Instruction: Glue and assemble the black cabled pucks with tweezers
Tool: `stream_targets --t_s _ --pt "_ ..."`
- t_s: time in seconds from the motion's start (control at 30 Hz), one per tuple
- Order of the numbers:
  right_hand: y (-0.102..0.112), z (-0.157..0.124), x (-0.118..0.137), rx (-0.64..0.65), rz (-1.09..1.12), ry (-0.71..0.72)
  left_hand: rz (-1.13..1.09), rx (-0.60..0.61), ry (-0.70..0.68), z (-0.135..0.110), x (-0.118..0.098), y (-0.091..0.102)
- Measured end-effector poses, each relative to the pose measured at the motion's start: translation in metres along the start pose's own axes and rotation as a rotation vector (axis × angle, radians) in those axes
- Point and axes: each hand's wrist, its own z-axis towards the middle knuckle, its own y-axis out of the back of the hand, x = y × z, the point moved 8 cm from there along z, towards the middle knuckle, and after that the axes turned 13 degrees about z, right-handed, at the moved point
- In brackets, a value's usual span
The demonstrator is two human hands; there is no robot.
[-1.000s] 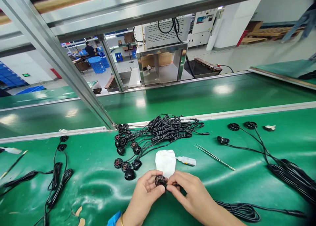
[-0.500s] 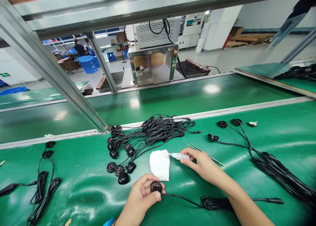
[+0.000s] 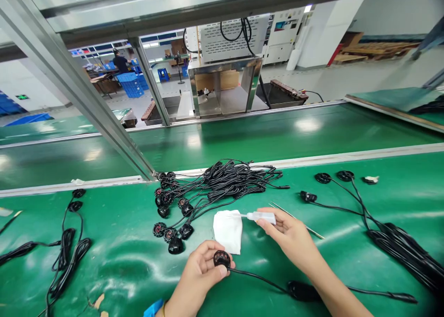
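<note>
My left hand [image 3: 204,268] pinches a round black slotted housing [image 3: 222,259] between thumb and fingers. From it a black cable [image 3: 258,278] runs right to a bundled coil [image 3: 302,291], partly hidden under my right forearm. In my right hand [image 3: 286,227] is a small translucent squeeze bottle [image 3: 262,217] with a thin nozzle, held almost level. Its tip points left over a folded white cloth [image 3: 227,231]; whether it touches the cloth I cannot tell. Beside my right hand, thin metal rods [image 3: 314,230] lie on the green work surface [image 3: 128,271].
A heap of black cables [image 3: 236,180] with several round heads [image 3: 175,245] lies beyond the cloth. More cabled parts rest at left [image 3: 65,257] and right [image 3: 398,250]. A slanting metal post [image 3: 104,109] rises at left. Behind runs a green conveyor belt [image 3: 243,139]. A person [image 3: 120,63] is far back.
The view has shifted slightly, moving most things right in the picture. The bottle now lies more level in my right hand. My left hand still holds the housing.
</note>
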Motion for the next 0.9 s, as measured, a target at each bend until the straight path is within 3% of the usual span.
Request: stream_targets --t_s 0.43,0.7,0.9 --pt "-0.01 -0.015 0.035 -0.003 -0.256 0.342 -0.014 -0.018 -0.032 -0.003 -0.014 -0.006" --pt "-0.009 -0.018 0.035 -0.026 -0.327 0.34 -0.012 -0.08 -0.054 -0.002 -0.019 -0.001" --pt "-0.014 -0.026 0.049 -0.033 -0.422 0.499 -0.01 -0.073 -0.056 -0.002 -0.02 0.0"
